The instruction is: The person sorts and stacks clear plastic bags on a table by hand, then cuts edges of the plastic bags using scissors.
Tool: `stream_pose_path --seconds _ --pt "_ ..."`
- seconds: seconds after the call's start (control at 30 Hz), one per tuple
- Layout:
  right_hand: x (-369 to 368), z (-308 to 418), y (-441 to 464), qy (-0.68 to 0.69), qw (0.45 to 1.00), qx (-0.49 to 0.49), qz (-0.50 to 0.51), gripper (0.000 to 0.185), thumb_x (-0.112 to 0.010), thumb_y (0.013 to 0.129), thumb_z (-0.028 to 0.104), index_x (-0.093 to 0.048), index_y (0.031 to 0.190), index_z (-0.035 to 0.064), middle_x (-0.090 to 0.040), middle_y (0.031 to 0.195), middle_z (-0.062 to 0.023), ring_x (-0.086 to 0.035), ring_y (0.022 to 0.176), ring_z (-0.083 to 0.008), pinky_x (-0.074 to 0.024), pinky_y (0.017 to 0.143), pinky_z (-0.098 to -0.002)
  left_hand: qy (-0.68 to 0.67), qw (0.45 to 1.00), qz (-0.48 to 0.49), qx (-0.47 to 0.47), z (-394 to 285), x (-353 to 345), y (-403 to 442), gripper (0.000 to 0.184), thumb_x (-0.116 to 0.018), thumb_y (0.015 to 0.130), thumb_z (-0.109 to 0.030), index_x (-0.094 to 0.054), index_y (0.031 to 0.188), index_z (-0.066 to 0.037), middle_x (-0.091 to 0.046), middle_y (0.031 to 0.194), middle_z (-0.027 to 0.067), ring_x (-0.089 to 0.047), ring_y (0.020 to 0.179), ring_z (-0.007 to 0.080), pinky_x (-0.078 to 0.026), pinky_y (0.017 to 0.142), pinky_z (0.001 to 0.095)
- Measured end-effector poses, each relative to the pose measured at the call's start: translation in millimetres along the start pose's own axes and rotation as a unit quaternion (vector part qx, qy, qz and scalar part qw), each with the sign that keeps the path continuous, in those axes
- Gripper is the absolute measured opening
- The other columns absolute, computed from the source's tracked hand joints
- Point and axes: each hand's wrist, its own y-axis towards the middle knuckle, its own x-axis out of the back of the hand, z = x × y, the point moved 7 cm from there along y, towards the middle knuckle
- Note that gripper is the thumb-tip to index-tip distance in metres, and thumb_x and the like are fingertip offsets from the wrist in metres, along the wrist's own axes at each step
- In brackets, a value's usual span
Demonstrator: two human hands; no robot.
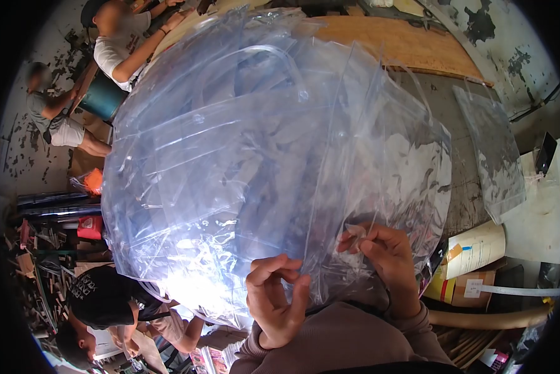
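Wearer's two bare hands are working at the near edge of a big heap of transparent plastic bags (230,162). Left hand (277,302) is curling in front of the heap, thumb and forefinger drawing near each other with a small gap showing; whether any film is lying between them, cannot tell. Right hand (389,258), just to the side, is pinching a loose bit of film (356,232) between thumb and fingers, some fingertips showing through the plastic.

Step in hand, as judged: fine fingering of one bag's edge, the rest of the heap lying flat and slippery beneath. Such thin, clinging layers are probably calling for a light fingertip grip, and a hard tug might be dragging neighbours along.

Heap is spreading over most of the worktable (464,168), glare whitening its lower left part. A curved handle (255,51) is looping across the upper layers. One separate bag (492,153) is lying off to the right, apart from the heap.

Farther out, a wooden board (404,47) is lying beyond the heap, scissors (426,23) near its far edge. A person in a black top (105,299) is bending at lower left; two more people are standing at upper left.
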Motion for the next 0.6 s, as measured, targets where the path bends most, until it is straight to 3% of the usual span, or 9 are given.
stream_pose_path --seconds 0.27,0.33,0.47,0.53,0.57,0.6 --pt "-2 2 0 -0.022 1.000 -0.010 0.003 0.015 -0.055 0.090 0.009 -0.059 0.085 -0.0040 -0.062 0.104 -0.0166 -0.062 0.094 -0.0235 -0.0470 0.085 -0.0334 0.018 0.999 -0.028 -0.016 1 3 0 0.043 -0.062 0.071 0.018 -0.050 0.109 0.003 -0.046 0.089 0.0085 -0.050 0.071 0.0108 -0.042 0.066 0.0203" --pt "-2 2 0 -0.030 0.999 -0.013 0.002 0.015 -0.055 0.090 0.010 -0.059 0.085 -0.0041 -0.062 0.104 -0.0165 -0.062 0.095 -0.0233 -0.0467 0.086 -0.0334 0.044 0.999 -0.006 -0.026 0 2 -1 0.043 -0.062 0.072 0.015 -0.047 0.109 0.000 -0.043 0.095 0.0058 -0.046 0.078 0.0088 -0.039 0.071 0.0194" --pt "1 -4 0 -0.033 0.999 0.004 0.014 0.018 -0.054 0.091 0.012 -0.059 0.084 -0.0037 -0.061 0.108 -0.0156 -0.060 0.099 -0.0227 -0.0450 0.088 -0.0335 0.023 0.999 -0.032 -0.037 2 0 -2 0.041 -0.064 0.073 0.012 -0.049 0.111 0.004 -0.045 0.094 0.0104 -0.050 0.073 0.0130 -0.043 0.066 0.0220" --pt "2 -6 1 -0.031 0.999 0.018 0.014 0.019 -0.054 0.091 0.013 -0.059 0.085 -0.0035 -0.060 0.110 -0.0152 -0.059 0.101 -0.0222 -0.0444 0.088 -0.0334 0.000 0.999 -0.023 -0.021 -2 -9 5 0.045 -0.066 0.078 -0.001 -0.046 0.117 0.004 -0.047 0.100 0.0116 -0.053 0.082 0.0175 -0.045 0.070 0.0265" --pt "1 -6 2 0.011 1.000 0.025 0.007 0.018 -0.054 0.091 0.015 -0.059 0.087 -0.0024 -0.060 0.110 -0.0139 -0.058 0.102 -0.0208 -0.0439 0.088 -0.0327 0.023 1.000 0.015 -0.004 0 -13 7 0.053 -0.072 0.075 -0.015 -0.049 0.120 0.004 -0.050 0.108 0.0136 -0.054 0.092 0.0241 -0.047 0.075 0.0310" --pt "2 -8 1 0.053 0.998 0.032 -0.003 0.018 -0.054 0.091 0.016 -0.059 0.089 -0.0014 -0.060 0.109 -0.0126 -0.056 0.103 -0.0193 -0.0435 0.088 -0.0319 0.021 1.000 0.017 -0.002 -1 -15 8 0.053 -0.072 0.075 -0.015 -0.049 0.120 0.004 -0.050 0.108 0.0136 -0.054 0.092 0.0241 -0.047 0.075 0.0310"
